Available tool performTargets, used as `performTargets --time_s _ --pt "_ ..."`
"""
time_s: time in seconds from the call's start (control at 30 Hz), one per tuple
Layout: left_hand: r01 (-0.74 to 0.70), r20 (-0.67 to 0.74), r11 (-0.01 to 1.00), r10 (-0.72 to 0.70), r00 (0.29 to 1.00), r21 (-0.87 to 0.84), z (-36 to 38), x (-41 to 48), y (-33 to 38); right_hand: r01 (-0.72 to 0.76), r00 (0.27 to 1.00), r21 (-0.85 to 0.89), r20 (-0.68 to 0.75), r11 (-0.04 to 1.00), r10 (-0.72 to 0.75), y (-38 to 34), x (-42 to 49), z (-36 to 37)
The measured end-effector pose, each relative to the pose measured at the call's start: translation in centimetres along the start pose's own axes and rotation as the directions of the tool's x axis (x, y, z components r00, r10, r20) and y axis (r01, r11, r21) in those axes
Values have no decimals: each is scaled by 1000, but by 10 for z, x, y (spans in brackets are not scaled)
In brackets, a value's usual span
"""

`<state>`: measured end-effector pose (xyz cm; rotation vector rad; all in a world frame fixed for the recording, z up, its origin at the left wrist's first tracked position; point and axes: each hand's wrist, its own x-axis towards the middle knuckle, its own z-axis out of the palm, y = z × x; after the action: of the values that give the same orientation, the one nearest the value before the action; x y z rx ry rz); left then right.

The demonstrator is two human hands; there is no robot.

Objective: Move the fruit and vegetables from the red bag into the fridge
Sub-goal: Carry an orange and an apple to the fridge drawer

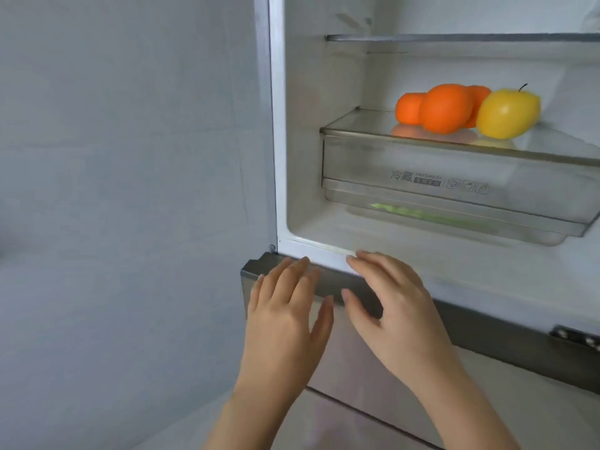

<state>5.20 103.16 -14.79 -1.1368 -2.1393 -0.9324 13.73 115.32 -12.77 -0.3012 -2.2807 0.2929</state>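
The fridge (279,157) stands open before me. On its glass shelf (357,125) sit three oranges (444,108) and a yellow apple (506,113) with a dark stem. A green vegetable (422,214) shows faintly through the clear drawer (454,177) under that shelf. My left hand (285,316) and my right hand (396,313) hover side by side, fingers straight and empty, in front of the grey top edge of the lower drawer (337,280). The red bag is out of view.
A pale wall (130,190) fills the left side next to the fridge. A second glass shelf (454,37) runs higher up. A metal hinge bracket (574,337) sits at the right on the grey band.
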Motion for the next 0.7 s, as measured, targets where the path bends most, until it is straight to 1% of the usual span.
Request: performTargets --time_s 0.1,0.23,0.37,0.47,0.57,0.7 --pt "79 6 990 -80 997 115 -34 -25 -13 56 997 84 50 995 -60 -28 -6 7" --pt "259 -78 946 -248 966 194 -85 -55 -30 160 979 212 88 964 -181 -73 -14 24" --pt "371 -150 884 -341 928 286 -134 -89 -41 256 952 330 76 909 -296 -125 -21 37" --pt "440 -225 820 -381 897 366 -176 -115 -47 335 920 401 53 852 -387 -170 -26 43" --pt "517 -303 745 -422 854 421 -220 -147 -53 381 884 467 70 798 -462 -220 -38 47" --pt "608 -382 606 -473 794 513 -288 -208 -59 430 832 539 75 724 -550 -295 -68 50"
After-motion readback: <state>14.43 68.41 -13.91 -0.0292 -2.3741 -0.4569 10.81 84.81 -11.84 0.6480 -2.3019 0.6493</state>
